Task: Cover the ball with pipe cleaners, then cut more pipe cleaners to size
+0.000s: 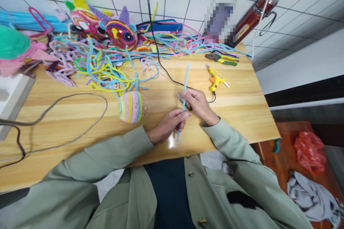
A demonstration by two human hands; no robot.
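Observation:
A light blue pipe cleaner point(186, 75) runs upright between my hands, its lower end hanging below my left fingers. My left hand point(172, 123) pinches it near the lower part. Just above and to the right, my right hand point(200, 104) closes on the same strip. Small scissors point(178, 96) with dark handles show partly behind my right fingers; whether they are held or lie on the table, I cannot tell. Left of my hands, a clear plastic bottle piece wrapped in pastel pipe cleaners point(130, 107) lies on its side.
Tangled pipe cleaners point(107, 66) and colourful animal figures point(122, 32) fill the back left. A yellow glue gun point(215, 78) and pliers point(221, 59) lie to the right. A black cord point(158, 55) crosses the wooden table point(236, 114); a grey cable point(72, 94) loops at left.

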